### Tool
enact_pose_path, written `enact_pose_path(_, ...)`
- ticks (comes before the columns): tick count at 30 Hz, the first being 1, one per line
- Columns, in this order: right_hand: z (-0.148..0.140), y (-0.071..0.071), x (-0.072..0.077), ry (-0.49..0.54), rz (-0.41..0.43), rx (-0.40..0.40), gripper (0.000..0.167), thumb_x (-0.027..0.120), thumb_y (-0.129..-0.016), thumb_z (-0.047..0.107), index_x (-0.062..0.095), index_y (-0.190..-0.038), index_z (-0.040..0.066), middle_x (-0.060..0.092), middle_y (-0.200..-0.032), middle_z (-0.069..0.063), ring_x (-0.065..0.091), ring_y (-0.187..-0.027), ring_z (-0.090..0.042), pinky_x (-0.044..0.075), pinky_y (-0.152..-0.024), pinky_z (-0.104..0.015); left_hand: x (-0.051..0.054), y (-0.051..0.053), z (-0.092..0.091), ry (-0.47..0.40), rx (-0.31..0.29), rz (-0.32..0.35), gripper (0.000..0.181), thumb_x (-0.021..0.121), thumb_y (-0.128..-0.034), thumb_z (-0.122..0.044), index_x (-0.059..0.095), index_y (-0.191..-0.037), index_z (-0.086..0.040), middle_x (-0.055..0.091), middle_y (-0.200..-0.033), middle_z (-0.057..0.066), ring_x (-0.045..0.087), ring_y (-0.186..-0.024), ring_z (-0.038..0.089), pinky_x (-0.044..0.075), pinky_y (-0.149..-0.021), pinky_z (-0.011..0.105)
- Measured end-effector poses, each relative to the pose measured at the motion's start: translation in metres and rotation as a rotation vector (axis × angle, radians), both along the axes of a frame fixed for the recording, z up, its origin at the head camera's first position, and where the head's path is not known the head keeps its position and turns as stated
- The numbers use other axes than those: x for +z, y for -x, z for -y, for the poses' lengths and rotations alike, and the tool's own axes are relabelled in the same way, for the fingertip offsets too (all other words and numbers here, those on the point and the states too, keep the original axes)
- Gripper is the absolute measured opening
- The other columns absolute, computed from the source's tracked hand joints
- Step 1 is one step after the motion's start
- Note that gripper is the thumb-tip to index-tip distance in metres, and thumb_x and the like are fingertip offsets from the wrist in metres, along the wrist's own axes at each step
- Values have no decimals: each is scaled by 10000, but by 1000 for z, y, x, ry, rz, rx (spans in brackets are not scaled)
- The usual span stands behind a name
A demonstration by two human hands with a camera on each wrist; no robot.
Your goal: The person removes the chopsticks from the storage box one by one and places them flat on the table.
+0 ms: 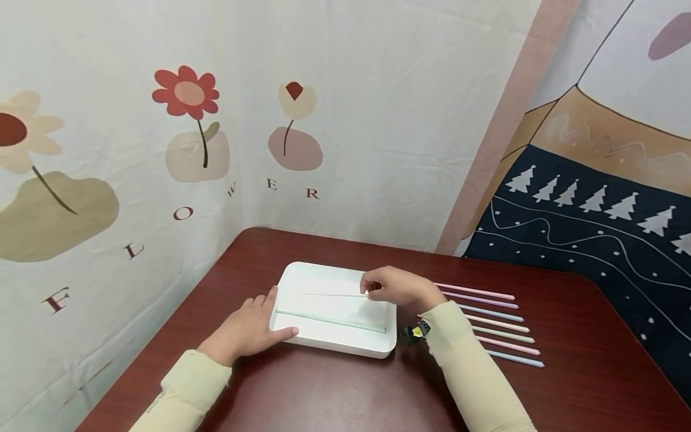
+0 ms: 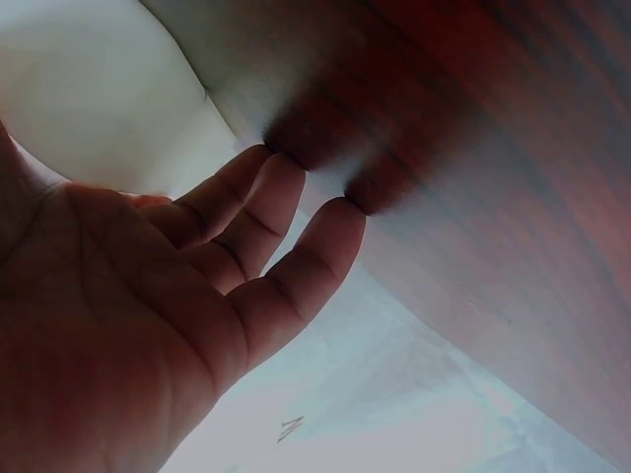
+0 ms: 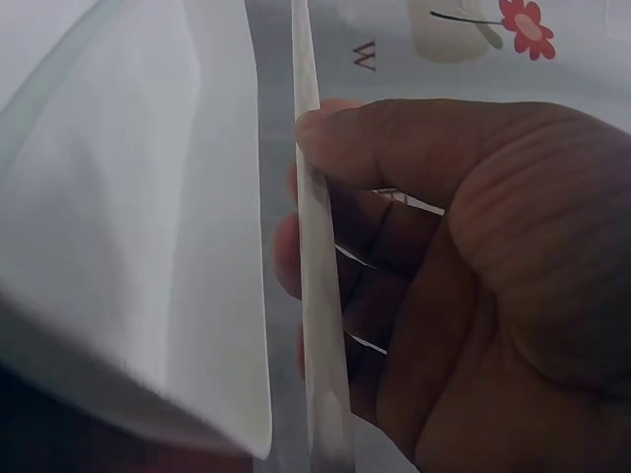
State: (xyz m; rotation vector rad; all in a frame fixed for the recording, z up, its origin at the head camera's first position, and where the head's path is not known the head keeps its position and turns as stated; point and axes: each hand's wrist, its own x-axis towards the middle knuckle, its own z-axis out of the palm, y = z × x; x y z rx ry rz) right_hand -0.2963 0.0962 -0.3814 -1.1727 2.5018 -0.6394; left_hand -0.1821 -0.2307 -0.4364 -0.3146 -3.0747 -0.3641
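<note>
A white rectangular tray [image 1: 318, 277] lies on the table. My left hand [image 1: 245, 330] rests at its left end, thumb over the near rim and fingers along the side. In the left wrist view, the fingers of that left hand [image 2: 177, 266] are spread and loosely bent, with the tray [image 2: 99, 89] beside them. Above the tray, my right hand [image 1: 396, 287] pinches a thin whitish stick [image 1: 335, 294] between thumb and fingers. The right wrist view shows this long narrow stick [image 3: 319, 286] close beside the tray wall. A pale green stick [image 1: 332, 321] lies lengthwise inside the tray.
Several pastel sticks [image 1: 504, 329] lie in a row on the dark red table [image 1: 335, 390], right of the tray and partly behind the right forearm. A small black device [image 1: 415, 331] sits at the right wrist. Printed cloth walls [image 1: 378, 120] stand behind the table.
</note>
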Motion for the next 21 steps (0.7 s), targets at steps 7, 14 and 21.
enact_pose_path(7, -39, -6, 1, 11, -11, -26, 108, 620, -955, 72, 660, -950, 172, 559, -784, 62, 525, -750, -111, 453, -673, -303, 1, -1, -1, -8, 1, 4, 1153, 595, -811, -750, 267, -1497, 117, 493, -1354, 307, 461, -1251, 470, 404, -1003, 547)
enact_pose_path(14, -77, -13, -5, 39, -17, -44, 114, 637, -952, 68, 666, -944, 178, 592, -829, 96, 551, -792, -112, 478, -709, -304, 1, -2, -2, -9, 1, 12, 1155, 595, -813, -747, 267, -1493, 128, 483, -1366, 315, 454, -1267, 470, 394, -1018, 548)
enact_pose_path(21, -117, -22, -8, 38, 9, -101, 83, 623, -965, 82, 659, -964, 157, 591, -855, 78, 552, -798, -141, 467, -708, -312, -2, 0, 0, -11, 4, 13, 1173, 574, -803, -777, 258, -1503, 110, 488, -1363, 299, 452, -1253, 482, 417, -990, 552)
